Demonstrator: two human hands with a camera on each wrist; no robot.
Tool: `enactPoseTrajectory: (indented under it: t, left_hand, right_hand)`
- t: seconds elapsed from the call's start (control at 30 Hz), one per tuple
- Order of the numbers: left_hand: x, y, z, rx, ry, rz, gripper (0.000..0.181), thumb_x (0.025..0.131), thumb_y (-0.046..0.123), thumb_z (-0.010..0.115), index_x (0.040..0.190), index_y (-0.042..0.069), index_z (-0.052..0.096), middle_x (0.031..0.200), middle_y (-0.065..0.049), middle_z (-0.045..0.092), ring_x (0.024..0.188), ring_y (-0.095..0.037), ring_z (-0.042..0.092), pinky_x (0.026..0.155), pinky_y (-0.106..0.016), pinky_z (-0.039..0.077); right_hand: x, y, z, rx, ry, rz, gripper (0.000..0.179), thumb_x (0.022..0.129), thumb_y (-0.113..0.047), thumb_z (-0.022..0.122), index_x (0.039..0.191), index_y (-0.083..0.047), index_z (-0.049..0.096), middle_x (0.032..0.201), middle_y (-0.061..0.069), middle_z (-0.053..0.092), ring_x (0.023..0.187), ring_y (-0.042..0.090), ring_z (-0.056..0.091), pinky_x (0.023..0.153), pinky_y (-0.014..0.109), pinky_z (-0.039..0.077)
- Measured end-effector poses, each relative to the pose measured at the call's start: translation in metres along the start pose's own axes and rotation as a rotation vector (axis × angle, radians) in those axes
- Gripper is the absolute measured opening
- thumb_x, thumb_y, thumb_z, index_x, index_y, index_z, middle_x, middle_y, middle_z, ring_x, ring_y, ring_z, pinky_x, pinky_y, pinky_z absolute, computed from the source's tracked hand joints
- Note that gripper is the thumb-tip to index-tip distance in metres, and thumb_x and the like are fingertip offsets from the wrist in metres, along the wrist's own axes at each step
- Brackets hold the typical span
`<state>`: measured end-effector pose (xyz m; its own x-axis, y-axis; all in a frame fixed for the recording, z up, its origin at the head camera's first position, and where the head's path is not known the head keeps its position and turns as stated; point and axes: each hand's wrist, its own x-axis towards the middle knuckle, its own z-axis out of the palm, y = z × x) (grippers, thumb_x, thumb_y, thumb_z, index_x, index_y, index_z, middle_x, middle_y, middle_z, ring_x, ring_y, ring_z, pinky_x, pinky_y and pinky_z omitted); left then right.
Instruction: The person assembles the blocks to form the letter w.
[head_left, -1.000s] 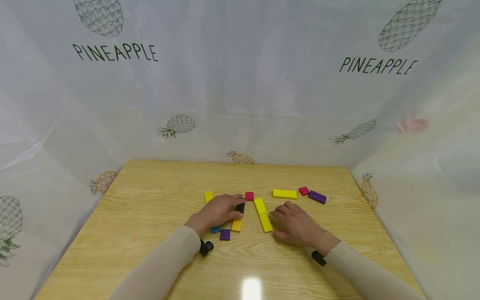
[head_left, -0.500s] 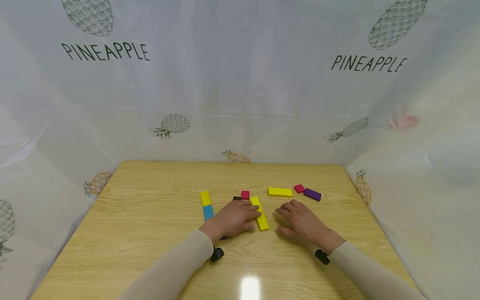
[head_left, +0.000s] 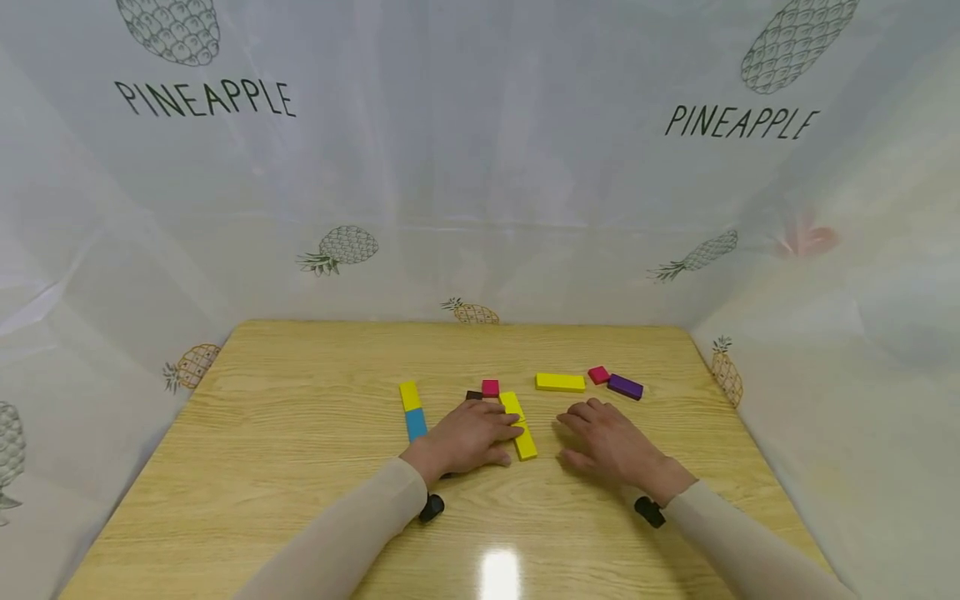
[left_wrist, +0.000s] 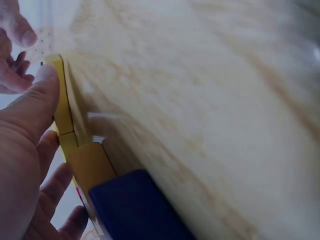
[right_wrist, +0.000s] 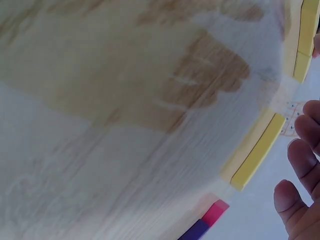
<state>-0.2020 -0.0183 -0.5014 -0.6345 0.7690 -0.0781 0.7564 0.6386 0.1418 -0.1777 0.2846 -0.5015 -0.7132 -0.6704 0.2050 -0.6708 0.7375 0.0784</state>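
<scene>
My left hand (head_left: 468,436) reaches over a row of small flat blocks, its fingertips on two yellow blocks (head_left: 527,446) laid end to end. In the left wrist view the thumb lies along the far yellow block (left_wrist: 64,107). Under this hand an orange block (left_wrist: 92,165) and a dark blue-purple block (left_wrist: 135,207) show in that view, while the head view hides them. A black block (head_left: 474,395) peeks out beyond the knuckles, beside a red square block (head_left: 491,388). My right hand (head_left: 613,442) hovers to the right with loosely bent fingers, holding nothing.
Left of the left hand, a yellow block (head_left: 410,396) meets a blue block (head_left: 417,425). Farther back at the right are a yellow bar (head_left: 560,382), a red square (head_left: 598,375) and a purple block (head_left: 626,387). A pineapple-print curtain (head_left: 480,167) surrounds the wooden table (head_left: 315,367).
My left hand has let go of the black block and moved right onto the two yellow blocks, uncovering the blue block. The right hand has shifted slightly right, away from them.
</scene>
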Motion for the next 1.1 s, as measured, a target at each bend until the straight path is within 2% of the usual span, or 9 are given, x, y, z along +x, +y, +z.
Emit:
enactPoseTrajectory:
  t: [0.17, 0.3, 0.5, 0.67, 0.73, 0.8, 0.9, 1.1]
  left_hand:
    - [-0.001, 0.000, 0.000, 0.004, -0.002, 0.000, 0.057, 0.106, 0.054, 0.054, 0.159, 0.032, 0.050, 0.167, 0.010, 0.043, 0.158, -0.020, 0.034, 0.129, -0.049, 0.028]
    - [-0.001, 0.000, 0.001, 0.020, 0.006, 0.008, 0.059, 0.105, 0.053, 0.058, 0.159, 0.032, 0.049, 0.167, 0.010, 0.043, 0.157, -0.020, 0.035, 0.129, -0.048, 0.028]
    - [-0.001, -0.001, 0.004, 0.031, 0.016, 0.013, 0.061, 0.104, 0.053, 0.060, 0.160, 0.032, 0.049, 0.167, 0.010, 0.042, 0.157, -0.020, 0.035, 0.129, -0.048, 0.029]
    - [-0.002, -0.001, 0.003, 0.037, 0.022, 0.014, 0.061, 0.104, 0.052, 0.061, 0.160, 0.032, 0.049, 0.166, 0.010, 0.043, 0.157, -0.020, 0.036, 0.128, -0.047, 0.029]
    - [-0.003, -0.001, 0.003, 0.036, 0.020, 0.012, 0.061, 0.104, 0.052, 0.060, 0.160, 0.032, 0.049, 0.167, 0.010, 0.042, 0.158, -0.020, 0.035, 0.129, -0.047, 0.029]
    - [-0.003, -0.001, 0.003, 0.031, 0.015, 0.010, 0.061, 0.104, 0.052, 0.060, 0.160, 0.032, 0.048, 0.167, 0.010, 0.042, 0.158, -0.020, 0.034, 0.129, -0.047, 0.028]
    - [-0.003, -0.001, 0.002, 0.016, 0.003, 0.004, 0.061, 0.104, 0.051, 0.060, 0.161, 0.032, 0.047, 0.168, 0.010, 0.041, 0.159, -0.020, 0.032, 0.130, -0.047, 0.026]
    - [-0.002, 0.000, 0.001, -0.002, -0.011, -0.002, 0.061, 0.104, 0.050, 0.061, 0.161, 0.032, 0.047, 0.168, 0.010, 0.040, 0.159, -0.019, 0.032, 0.130, -0.047, 0.025]
  right_hand:
    - [0.001, 0.004, 0.000, 0.001, -0.001, 0.010, 0.052, 0.097, -0.046, 0.074, 0.134, -0.010, 0.070, 0.128, 0.006, 0.068, 0.115, 0.026, 0.062, 0.099, 0.048, 0.056]
    - [0.001, 0.008, -0.003, 0.026, 0.002, 0.052, 0.053, 0.096, -0.046, 0.075, 0.134, -0.009, 0.071, 0.129, 0.007, 0.068, 0.117, 0.028, 0.062, 0.102, 0.050, 0.055]
    - [0.002, 0.024, -0.004, -0.006, 0.080, 0.092, 0.051, 0.093, -0.039, 0.080, 0.128, -0.004, 0.072, 0.124, 0.012, 0.069, 0.113, 0.032, 0.064, 0.102, 0.053, 0.055]
    - [0.004, 0.048, -0.001, -0.079, 0.176, 0.130, 0.043, 0.091, -0.029, 0.082, 0.123, 0.000, 0.073, 0.117, 0.016, 0.070, 0.105, 0.038, 0.063, 0.089, 0.057, 0.057]
    - [0.006, 0.058, 0.000, -0.102, 0.201, 0.157, 0.040, 0.091, -0.027, 0.082, 0.119, 0.000, 0.073, 0.113, 0.017, 0.069, 0.101, 0.039, 0.061, 0.083, 0.056, 0.056]
    - [0.008, 0.069, 0.000, -0.110, 0.210, 0.186, 0.038, 0.092, -0.025, 0.082, 0.117, 0.001, 0.073, 0.111, 0.018, 0.069, 0.101, 0.040, 0.060, 0.083, 0.057, 0.054]
    - [0.012, 0.082, -0.001, -0.113, 0.186, 0.218, 0.041, 0.092, -0.023, 0.082, 0.122, 0.003, 0.071, 0.116, 0.021, 0.068, 0.105, 0.043, 0.059, 0.086, 0.059, 0.054]
    - [0.019, 0.097, 0.001, -0.117, 0.051, 0.242, 0.052, 0.092, -0.021, 0.084, 0.136, 0.002, 0.066, 0.127, 0.023, 0.066, 0.114, 0.046, 0.057, 0.090, 0.062, 0.054]
